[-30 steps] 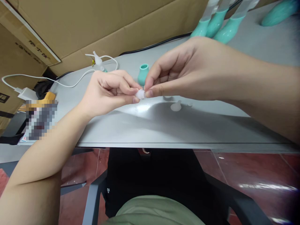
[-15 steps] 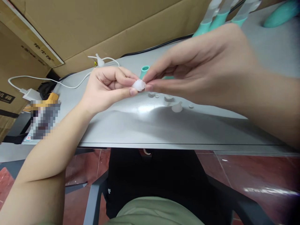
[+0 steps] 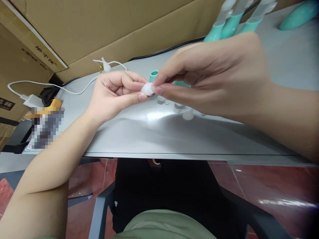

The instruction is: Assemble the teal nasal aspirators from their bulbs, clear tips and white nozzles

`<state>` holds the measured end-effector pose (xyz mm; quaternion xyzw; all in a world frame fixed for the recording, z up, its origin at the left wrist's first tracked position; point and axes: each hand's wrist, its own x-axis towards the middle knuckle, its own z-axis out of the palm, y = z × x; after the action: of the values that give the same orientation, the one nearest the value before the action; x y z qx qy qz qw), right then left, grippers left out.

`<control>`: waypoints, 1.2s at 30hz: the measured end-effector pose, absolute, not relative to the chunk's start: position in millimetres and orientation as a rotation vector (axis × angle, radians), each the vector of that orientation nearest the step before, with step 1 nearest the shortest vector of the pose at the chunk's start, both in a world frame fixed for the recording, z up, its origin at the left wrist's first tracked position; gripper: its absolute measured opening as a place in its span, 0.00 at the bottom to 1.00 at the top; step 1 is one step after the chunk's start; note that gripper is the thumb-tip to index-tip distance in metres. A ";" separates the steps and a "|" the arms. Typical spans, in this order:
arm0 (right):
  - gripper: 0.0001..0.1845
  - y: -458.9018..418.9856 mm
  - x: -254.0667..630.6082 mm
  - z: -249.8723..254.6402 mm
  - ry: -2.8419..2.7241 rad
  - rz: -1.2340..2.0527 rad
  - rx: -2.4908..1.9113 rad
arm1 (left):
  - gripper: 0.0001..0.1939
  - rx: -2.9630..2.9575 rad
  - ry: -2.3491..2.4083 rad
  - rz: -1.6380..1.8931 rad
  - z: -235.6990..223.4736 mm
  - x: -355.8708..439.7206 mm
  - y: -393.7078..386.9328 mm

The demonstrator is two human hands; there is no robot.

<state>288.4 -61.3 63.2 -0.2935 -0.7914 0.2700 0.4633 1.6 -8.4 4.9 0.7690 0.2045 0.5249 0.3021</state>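
Observation:
Between thumb and fingers, my left hand pinches a small white translucent silicone tip. The fingertips of my right hand are closed at the right end of this tip. Whether they also hold a smaller part there is hidden. Just behind the fingers stands a teal piece with an open round mouth, its lower part covered. Another teal part shows partly under my right hand. Below the hands, a similar white tip and small clear discs lie on the grey table.
Teal bulbs with clear tubes stand at the back right, near another teal bulb. A white cable and another white tip lie at the back left. A cardboard wall borders the table behind a black cable.
My right hand has lowered and turned slightly, its fingertips still at the white tip. It now covers more of the small parts on the table. My left hand is almost unmoved.

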 end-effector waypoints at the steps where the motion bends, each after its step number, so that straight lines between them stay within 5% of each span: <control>1: 0.06 -60.1 288.6 62.3 -1.938 0.670 -0.713 | 0.36 2.037 0.521 1.397 5.0 2.6 -9.2; 7: 0.08 -59.8 292.5 62.4 -1.928 0.690 -0.706 | 0.25 2.018 0.400 1.408 12.2 11.1 -21.3; 11: 0.22 -63.1 291.5 68.4 -1.928 0.726 -0.747 | 0.25 2.029 0.422 1.429 13.9 13.4 -26.0; 18: 0.25 -56.9 286.2 77.3 -1.907 1.060 -0.821 | 0.25 2.109 0.436 1.393 14.3 8.3 -22.7; 25: 0.18 -58.7 287.6 79.6 -1.947 1.022 -0.822 | 0.17 2.063 0.346 1.434 11.8 10.1 -24.6; 36: 0.07 -55.7 290.3 72.8 -1.970 0.969 -0.764 | 0.21 2.001 0.390 1.452 9.5 12.4 -29.5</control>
<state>290.3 -55.7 72.8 -0.3014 -0.7777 0.3826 0.3974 12.4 -29.5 9.5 0.7590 0.1479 0.5508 0.3141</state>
